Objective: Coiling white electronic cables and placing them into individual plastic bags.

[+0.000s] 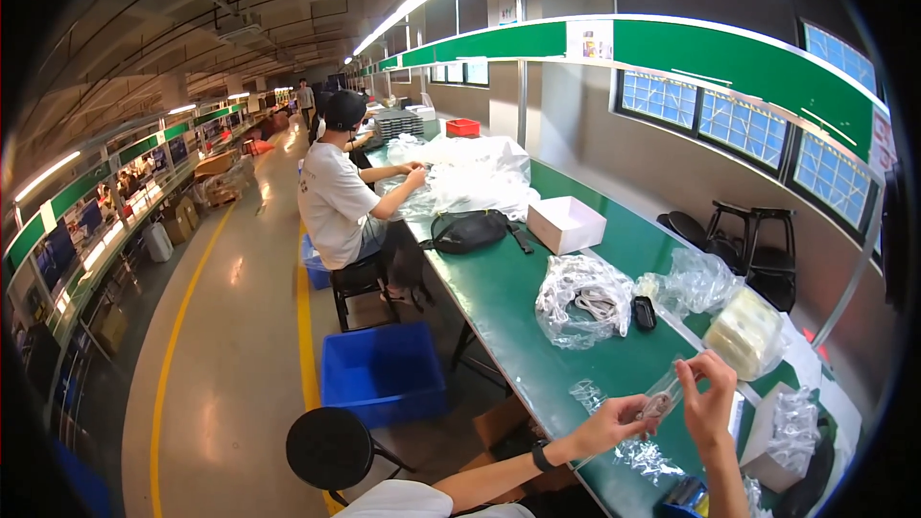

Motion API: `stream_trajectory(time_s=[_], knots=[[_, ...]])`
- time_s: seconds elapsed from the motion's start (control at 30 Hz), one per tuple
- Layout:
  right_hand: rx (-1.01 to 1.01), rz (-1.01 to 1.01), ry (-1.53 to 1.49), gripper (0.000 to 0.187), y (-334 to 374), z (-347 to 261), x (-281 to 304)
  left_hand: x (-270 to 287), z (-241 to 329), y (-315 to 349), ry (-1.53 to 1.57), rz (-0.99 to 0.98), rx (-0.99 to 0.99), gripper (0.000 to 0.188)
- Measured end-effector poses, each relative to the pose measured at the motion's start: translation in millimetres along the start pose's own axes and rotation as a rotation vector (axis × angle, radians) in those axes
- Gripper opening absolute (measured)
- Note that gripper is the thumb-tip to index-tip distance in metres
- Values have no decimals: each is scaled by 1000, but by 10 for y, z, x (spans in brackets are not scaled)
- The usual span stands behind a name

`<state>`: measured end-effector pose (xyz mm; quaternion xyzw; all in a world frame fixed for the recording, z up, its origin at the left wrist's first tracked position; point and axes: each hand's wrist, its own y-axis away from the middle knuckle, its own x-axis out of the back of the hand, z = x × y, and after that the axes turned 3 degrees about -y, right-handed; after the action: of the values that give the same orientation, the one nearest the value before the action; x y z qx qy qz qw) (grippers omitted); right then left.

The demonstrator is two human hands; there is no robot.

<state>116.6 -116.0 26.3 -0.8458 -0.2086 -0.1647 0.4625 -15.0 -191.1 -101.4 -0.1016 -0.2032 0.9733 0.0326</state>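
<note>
Over the green workbench, my left hand grips the lower end of a small clear plastic bag. A small coiled cord, pale in colour, shows at that end beside my left fingers. My right hand is raised and pinches the bag's upper end between thumb and fingers. Under my hands, more clear bags lie flat on the bench. Beyond them sits an open plastic bag of white coiled cords, with a small black device next to it.
A white box of clear bags stands at my right, near a wrapped yellowish pack. Farther along are a white box and a black waist bag. A seated co-worker, a blue bin and a black stool are left.
</note>
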Motion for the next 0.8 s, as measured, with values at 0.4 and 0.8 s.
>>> stream_trajectory(time_s=[0.4,0.8], knots=[[-215,-56,-53,14,-211,440,-13,168,-177,-166,-65,139,143,22],[-350,-91,-100,14,-49,621,139,115,-336,-44,54,172,110,30]])
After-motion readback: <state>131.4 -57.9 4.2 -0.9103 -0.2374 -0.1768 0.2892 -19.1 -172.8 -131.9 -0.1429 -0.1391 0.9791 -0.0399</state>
